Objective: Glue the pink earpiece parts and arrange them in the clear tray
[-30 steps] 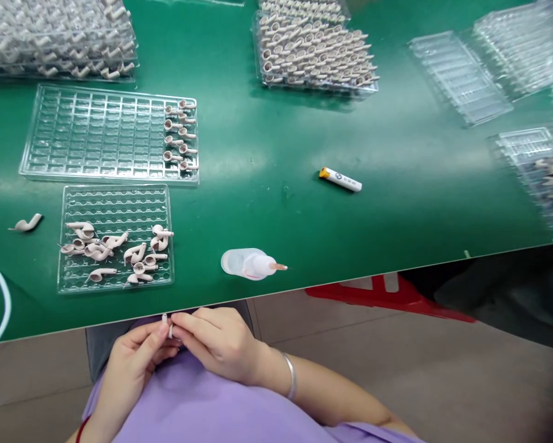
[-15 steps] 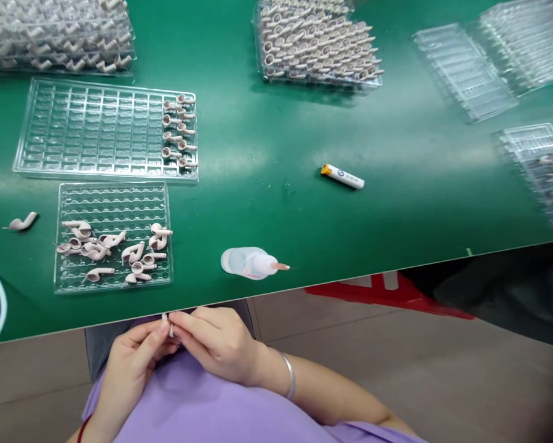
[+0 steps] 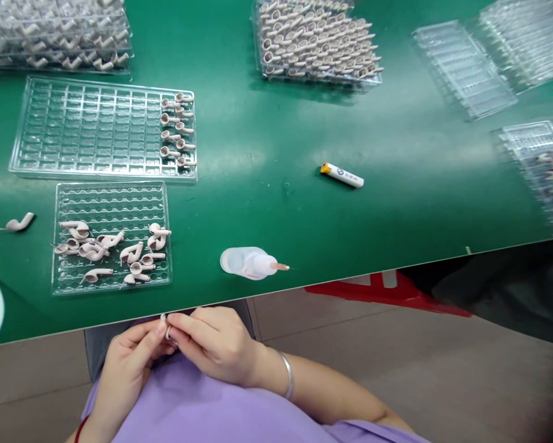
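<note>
Left hand: my thumb and index finger pinch a small pale piece, its narrow tip poking up between them; the other fingers curl in underneath.
Right hand: my thumb and index finger are drawn nearly together on the same piece, close against the left fingertips.
Pale piece: lower left of centre in the frame, just below the worktop edge and above my purple top; my fingers hide most of it.
Wrists: a red band on the left, a silver bangle on the right.
Small clear tray: left of the frame, similar pieces heaped loosely over its lower half.
Large clear tray: just above the small one, pieces set in two columns at its right end.
Loose piece: far left, beside the small tray.
Bottle: translucent, lying near the worktop edge, nozzle pointing right.
White stick: yellow-ended, right of centre.
Filled tray stacks: upper left and top centre.
</note>
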`<state>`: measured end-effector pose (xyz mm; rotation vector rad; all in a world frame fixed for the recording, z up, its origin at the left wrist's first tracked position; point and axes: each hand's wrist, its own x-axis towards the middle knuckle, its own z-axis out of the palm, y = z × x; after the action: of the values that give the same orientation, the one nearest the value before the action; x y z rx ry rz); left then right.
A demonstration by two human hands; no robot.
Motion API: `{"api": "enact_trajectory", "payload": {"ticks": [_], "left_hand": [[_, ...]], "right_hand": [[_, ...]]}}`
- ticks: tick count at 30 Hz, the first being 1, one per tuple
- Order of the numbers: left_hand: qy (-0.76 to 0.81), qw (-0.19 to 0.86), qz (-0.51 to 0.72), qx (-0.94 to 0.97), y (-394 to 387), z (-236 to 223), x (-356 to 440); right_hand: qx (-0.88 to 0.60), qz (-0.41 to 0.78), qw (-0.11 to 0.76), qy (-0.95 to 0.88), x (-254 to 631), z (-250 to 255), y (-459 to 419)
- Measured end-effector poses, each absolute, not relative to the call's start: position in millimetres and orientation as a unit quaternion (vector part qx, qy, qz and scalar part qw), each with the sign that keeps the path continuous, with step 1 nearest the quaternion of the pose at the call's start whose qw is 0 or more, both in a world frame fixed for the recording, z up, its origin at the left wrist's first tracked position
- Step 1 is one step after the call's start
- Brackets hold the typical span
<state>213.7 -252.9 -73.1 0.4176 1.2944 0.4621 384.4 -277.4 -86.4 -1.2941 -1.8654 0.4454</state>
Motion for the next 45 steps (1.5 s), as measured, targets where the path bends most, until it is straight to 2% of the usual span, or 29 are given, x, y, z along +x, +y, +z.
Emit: {"api": "enact_trajectory", "payload": {"ticks": [7,13,18,24,30,45], "left_hand": [[0.599,0.675,0.177,0.394,-253,-59,208],[0.538,0.537,0.243,0.603,-253,-49,208],[0.469,0.467,0.257,0.704,-251,-43,207],[0.430,0.394,0.260,0.769,-248,-39,207],[0.400,0.349,0.263,0.806,-248,-35,206],[0.355,0.324,0.241,0.843,-247,-36,199]], "right_hand": [[-0.496,0.324,0.470,-0.655,393,-80,-278],[-0.493,0.400,0.456,-0.624,401,-61,-276],[-0.479,0.420,0.454,-0.623,400,-56,-275],[-0.483,0.439,0.445,-0.613,400,-54,-274],[-0.469,0.468,0.476,-0.578,401,-55,-277],[-0.434,0.444,0.492,-0.611,401,-55,-277]]}}
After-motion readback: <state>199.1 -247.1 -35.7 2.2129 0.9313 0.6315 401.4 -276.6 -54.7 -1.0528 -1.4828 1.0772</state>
